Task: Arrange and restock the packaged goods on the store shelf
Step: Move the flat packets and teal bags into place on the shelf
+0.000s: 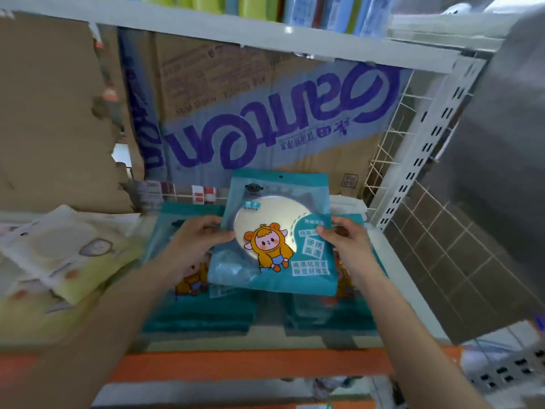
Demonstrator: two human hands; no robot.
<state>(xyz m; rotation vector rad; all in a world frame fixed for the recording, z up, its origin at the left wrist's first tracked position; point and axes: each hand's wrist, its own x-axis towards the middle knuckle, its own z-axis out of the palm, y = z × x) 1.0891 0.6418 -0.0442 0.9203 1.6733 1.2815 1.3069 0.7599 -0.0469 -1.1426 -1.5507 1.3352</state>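
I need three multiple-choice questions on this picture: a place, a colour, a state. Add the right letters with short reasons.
1. Where is the mirror package? A. on the floor B. above the stacked teal packages C. in a basket
2. What colour is the big lettering on the cardboard box? A. red B. purple C. green
3. How is it held? A. lying free B. by one hand C. by both hands
Answers: 1 B, it hangs over those stacks; 2 B, the letters are purple; 3 C, the left hand and right hand grip its sides.
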